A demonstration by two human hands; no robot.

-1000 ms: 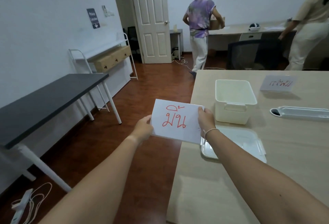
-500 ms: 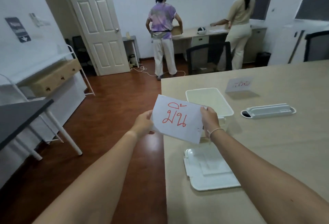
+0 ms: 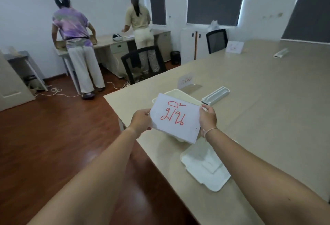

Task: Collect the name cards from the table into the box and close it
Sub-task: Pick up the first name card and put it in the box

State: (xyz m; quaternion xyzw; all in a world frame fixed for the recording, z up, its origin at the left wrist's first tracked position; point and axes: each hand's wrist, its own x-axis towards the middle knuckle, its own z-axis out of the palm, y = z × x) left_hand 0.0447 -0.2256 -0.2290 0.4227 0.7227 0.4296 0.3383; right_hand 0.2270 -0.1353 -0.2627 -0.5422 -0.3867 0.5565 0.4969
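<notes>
I hold a white name card with red handwriting in front of me, my left hand gripping its left edge and my right hand its right edge. The card hangs over the open white box and hides most of it. The box's white lid lies flat on the beige table just nearer to me. A second name card stands behind the box. A third name card stands far back on the table.
A white plastic card holder lies right of the box, another card holder far back. Two people stand at a desk across the room. A black chair sits at the table's far edge, cables trail on the wood floor.
My view has swung right, from the door and side tables to the windows. The card has moved with both hands from beside the table edge to over the box.
</notes>
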